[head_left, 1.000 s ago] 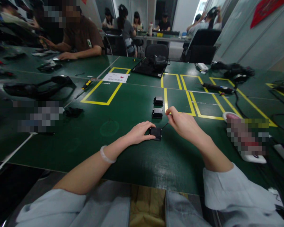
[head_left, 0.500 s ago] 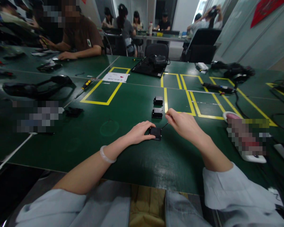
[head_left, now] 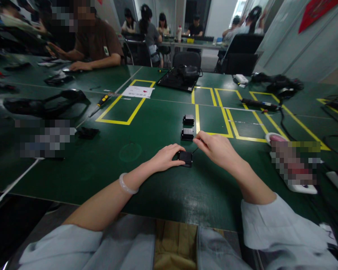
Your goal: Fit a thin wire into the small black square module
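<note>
My left hand (head_left: 166, 157) grips a small black box-shaped part (head_left: 186, 159) from its left side, thumb at the near edge and fingers at the far edge. The part lies on the green table. My right hand (head_left: 211, 146) is closed in a pinch just right of the part. From its fingertips a thin dark piece (head_left: 195, 150) runs down to the part's right side; whether it is a wire or a rod I cannot tell. Two similar black parts, the nearer one (head_left: 187, 134) and the farther one (head_left: 188, 120), stand in a line beyond my hands.
Yellow tape outlines (head_left: 228, 123) mark the green table (head_left: 157, 195). A yellow-and-black screwdriver (head_left: 103, 100) lies left, near a white paper sheet (head_left: 138, 92). On the right are a pen-shaped black tool (head_left: 260, 105) with a cord and a partly blurred white-edged object (head_left: 301, 187). Other people sit behind.
My right hand has moved slightly left, closer to the black part, so less of the thin dark piece shows. My left hand and the part have stayed in place.
</note>
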A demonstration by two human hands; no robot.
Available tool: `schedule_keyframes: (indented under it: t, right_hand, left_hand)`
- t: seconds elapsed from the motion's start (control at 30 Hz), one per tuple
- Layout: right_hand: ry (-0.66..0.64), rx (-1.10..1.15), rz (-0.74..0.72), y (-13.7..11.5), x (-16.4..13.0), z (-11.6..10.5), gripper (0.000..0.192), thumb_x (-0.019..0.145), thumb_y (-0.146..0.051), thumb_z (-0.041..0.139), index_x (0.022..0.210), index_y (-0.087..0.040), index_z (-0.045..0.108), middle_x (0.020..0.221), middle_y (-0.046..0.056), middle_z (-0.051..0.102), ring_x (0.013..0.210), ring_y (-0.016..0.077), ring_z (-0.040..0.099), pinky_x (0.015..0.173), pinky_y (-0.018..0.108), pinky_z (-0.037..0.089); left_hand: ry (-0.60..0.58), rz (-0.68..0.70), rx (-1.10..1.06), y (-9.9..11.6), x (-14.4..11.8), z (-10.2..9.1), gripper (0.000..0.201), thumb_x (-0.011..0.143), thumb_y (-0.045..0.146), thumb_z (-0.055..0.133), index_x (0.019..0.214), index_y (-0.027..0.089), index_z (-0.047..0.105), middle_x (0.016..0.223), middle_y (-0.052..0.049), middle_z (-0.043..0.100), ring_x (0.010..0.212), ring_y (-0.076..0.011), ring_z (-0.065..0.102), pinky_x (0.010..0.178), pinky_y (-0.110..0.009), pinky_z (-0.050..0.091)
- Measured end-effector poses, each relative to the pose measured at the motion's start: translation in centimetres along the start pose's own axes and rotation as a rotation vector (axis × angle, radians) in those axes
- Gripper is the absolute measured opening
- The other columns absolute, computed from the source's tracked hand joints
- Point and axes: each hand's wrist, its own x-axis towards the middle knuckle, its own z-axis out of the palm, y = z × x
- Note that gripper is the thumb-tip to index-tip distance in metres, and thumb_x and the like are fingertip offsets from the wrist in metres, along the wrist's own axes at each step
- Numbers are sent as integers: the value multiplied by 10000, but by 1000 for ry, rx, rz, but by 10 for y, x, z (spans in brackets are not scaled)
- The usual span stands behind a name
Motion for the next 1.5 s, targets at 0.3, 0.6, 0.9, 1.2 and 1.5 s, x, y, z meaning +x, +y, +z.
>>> schedule_keyframes:
  t: [0.3, 0.6, 0.9, 1.2, 1.5]
  right_hand:
    - [20, 67, -10, 1, -2, -2, 249, 953, -293, 303, 1080, -193, 492, 748, 28, 632, 630, 159, 562, 549, 256, 262]
    - [-1, 26, 3, 1, 0, -2, 313, 979, -395, 302, 983, -200, 547, 780, 55, 666, 673, 173, 586, 567, 258, 271]
    - [3, 32, -34, 3, -3, -1, 252, 959, -293, 325, 1079, -192, 521, 817, 49, 666, 682, 166, 590, 560, 258, 262]
    - [6, -39, 5, 2, -1, 0, 313, 982, -374, 289, 1015, -197, 545, 766, 55, 669, 643, 171, 584, 548, 262, 247]
    - [30, 17, 12, 0, -3, -2, 246, 957, -299, 317, 1080, -196, 503, 778, 38, 659, 655, 168, 586, 552, 259, 259]
  left_hand:
    - [5, 8, -19, -1, 0, 0, 388, 872, 465, 628, 1157, 211, 555, 1097, -72, 599, 1013, -246, 572, 867, -358, 453]
    - [3, 1, -13, -1, 0, 1, 388, 866, 465, 636, 1153, 214, 563, 1093, -70, 599, 1000, -248, 571, 849, -351, 453]
    - [-1, 4, -8, -2, 0, 1, 387, 874, 469, 622, 1161, 218, 558, 1095, -72, 597, 1007, -247, 571, 858, -357, 452]
    - [15, 8, -38, -3, -1, 2, 386, 871, 480, 620, 1152, 220, 565, 1114, -74, 602, 1027, -253, 570, 864, -363, 451]
    - [4, 1, -22, -1, 0, 0, 381, 872, 470, 624, 1149, 215, 563, 1097, -72, 603, 1007, -247, 572, 862, -363, 454]
